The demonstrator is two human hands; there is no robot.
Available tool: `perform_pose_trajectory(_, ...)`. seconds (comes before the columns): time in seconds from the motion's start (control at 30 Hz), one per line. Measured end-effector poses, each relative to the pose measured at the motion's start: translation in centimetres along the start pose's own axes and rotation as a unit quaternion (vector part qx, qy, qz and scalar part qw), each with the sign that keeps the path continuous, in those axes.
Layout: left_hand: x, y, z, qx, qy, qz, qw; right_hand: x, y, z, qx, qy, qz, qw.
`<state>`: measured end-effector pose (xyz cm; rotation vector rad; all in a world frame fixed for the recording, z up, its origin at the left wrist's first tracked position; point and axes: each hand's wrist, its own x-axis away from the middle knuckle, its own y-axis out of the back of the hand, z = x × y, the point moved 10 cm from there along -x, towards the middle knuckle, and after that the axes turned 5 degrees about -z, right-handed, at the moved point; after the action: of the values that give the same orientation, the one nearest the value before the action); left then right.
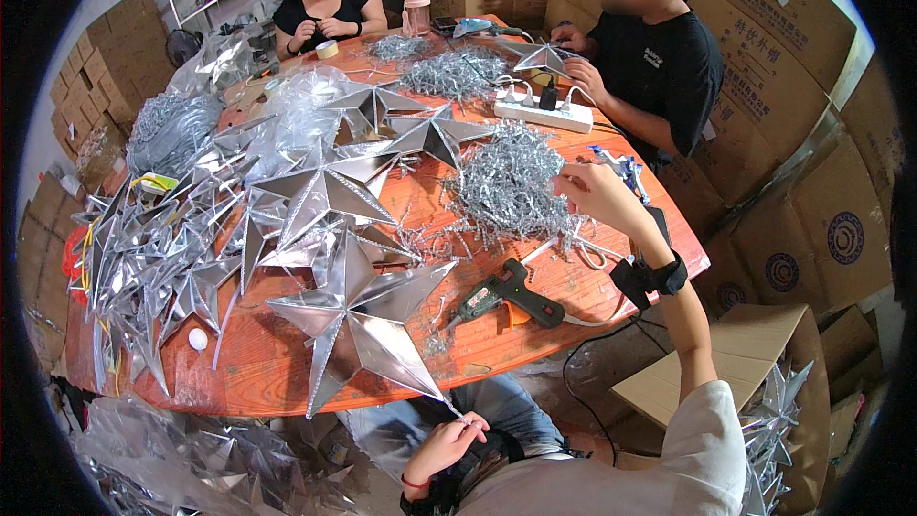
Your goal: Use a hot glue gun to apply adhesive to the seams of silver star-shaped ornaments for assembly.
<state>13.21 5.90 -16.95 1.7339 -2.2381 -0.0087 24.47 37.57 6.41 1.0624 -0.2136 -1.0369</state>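
Note:
My left hand is closed on one tip of a large silver star. The star reaches over the table's near edge, with its faceted side facing up. My right hand is at the right edge of a pile of curly silver tinsel, its fingers pinched together on the tinsel; the exact strands cannot be made out. A dark green hot glue gun with an orange trigger lies between the star and my right forearm, its nozzle pointing left.
Silver stars heap the left side of the orange-red table. A white power strip lies behind the tinsel. Two people sit across, one holding a star. A cardboard box with stars stands at my right; a black cable hangs nearby.

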Motion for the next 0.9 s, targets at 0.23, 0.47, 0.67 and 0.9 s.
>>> perform_pose_trajectory(0.23, 0.1, -0.1, 0.2, 0.018, 0.009, -0.002, 1.000, 0.4, -0.1, -1.1, 0.003, -0.006, 0.013, 1.000)
perform_pose_trajectory(0.47, 0.6, 0.4, -1.1, -0.004, 0.022, -0.005, 1.000, -4.8, 5.3, -4.3, -0.026, -0.018, -0.125, 0.992)
perform_pose_trajectory(0.67, 0.6, 0.8, -1.4, 0.018, -0.029, -0.050, 0.998, -10.6, 6.4, -9.6, 0.087, -0.050, -0.050, 0.994)
perform_pose_trajectory(0.9, 2.5, 2.5, 0.8, 0.130, 0.018, -0.108, 0.985, -8.2, 1.3, -8.8, 0.026, -0.096, 0.068, 0.993)
